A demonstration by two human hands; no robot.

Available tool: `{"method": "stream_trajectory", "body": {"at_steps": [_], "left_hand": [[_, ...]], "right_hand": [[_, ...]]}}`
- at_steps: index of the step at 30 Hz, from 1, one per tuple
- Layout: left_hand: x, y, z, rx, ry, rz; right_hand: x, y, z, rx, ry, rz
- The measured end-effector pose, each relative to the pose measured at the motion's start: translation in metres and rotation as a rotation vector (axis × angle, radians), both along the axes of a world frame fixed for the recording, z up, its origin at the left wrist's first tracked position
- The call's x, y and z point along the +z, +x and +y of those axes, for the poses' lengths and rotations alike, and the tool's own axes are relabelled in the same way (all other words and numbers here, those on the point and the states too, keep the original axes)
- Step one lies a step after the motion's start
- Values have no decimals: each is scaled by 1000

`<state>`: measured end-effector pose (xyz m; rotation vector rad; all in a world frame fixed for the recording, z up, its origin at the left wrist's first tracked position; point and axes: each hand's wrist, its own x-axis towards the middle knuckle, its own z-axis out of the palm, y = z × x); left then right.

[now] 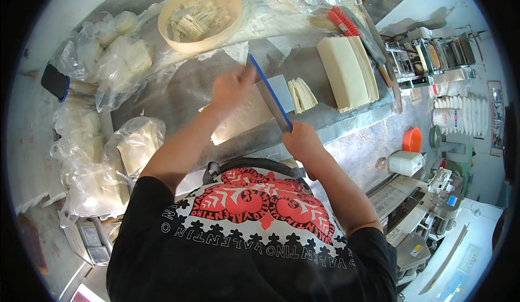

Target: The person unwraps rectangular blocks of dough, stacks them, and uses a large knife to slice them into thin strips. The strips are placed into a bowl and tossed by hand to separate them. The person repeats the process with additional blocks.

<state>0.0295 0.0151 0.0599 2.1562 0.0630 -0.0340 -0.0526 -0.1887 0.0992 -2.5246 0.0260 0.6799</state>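
My right hand point(302, 141) grips the near end of a wide metal blade point(271, 101) with a blue edge strip. The blade stands across a pale dough sheet point(239, 117) with a ragged near edge. My left hand point(233, 84), blurred, is close to the blade's far end; whether its fingers touch the blade is unclear. Right of the blade lies a flat grey-blue rectangle point(281, 92), with a small bunch of cut dough strips point(302, 95) beside it. Farther right stands a thick stack of folded dough sheets point(345, 74).
A round pale tub point(170, 44) of dough strips stands at the back. Plastic bags of dough point(124, 58) crowd the left. A red brush point(343, 21) and a wooden-handled tool point(385, 76) lie back right. Machinery point(430, 208) and an orange bowl point(412, 139) are at far right.
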Motion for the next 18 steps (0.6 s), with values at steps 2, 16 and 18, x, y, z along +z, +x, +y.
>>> {"method": "stream_trajectory", "body": {"at_steps": [2,16,18], "left_hand": [[22,47,14,191,-503,289],[-70,63,-6,62,-113,341],[-64,64,-8,76,105,254]], "right_hand": [[3,2,4,-21,4,67],[-61,17,19,25,-166,252],[-67,16,19,7,-185,215]]}}
